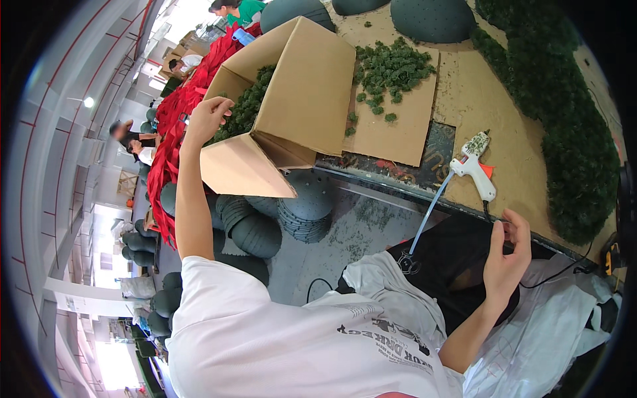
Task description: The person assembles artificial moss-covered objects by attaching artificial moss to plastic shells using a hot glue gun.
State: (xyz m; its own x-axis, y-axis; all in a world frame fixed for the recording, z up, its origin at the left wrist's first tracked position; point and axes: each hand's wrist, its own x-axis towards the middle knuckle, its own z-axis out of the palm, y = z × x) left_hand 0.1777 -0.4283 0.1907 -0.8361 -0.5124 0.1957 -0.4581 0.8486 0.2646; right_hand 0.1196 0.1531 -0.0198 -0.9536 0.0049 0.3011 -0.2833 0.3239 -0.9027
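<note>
My left hand (209, 119) is at the mouth of a cardboard box (308, 86), its fingers curled in beside the dark green artificial foliage (249, 106) inside. Whether a piece is between those fingertips is too small to tell. By the table's near edge, my right hand (507, 255) is raised, thumb and fingers bent but apart, with nothing visible in it. Just beyond it a white glue gun (476, 169) with an orange trigger lies on the table, a pale blue glue stick (430, 211) sticking out of its back. Loose green sprigs (393, 69) are heaped on a cardboard sheet (398, 136).
A long mass of green foliage (564, 126) covers the table's right side. Dark domes (431, 18) stand at the far edge, and stacked dark bowls (305, 205) sit below the table. Red fabric (199, 89) and other people are at the left. The gun's cord hangs near my right hand.
</note>
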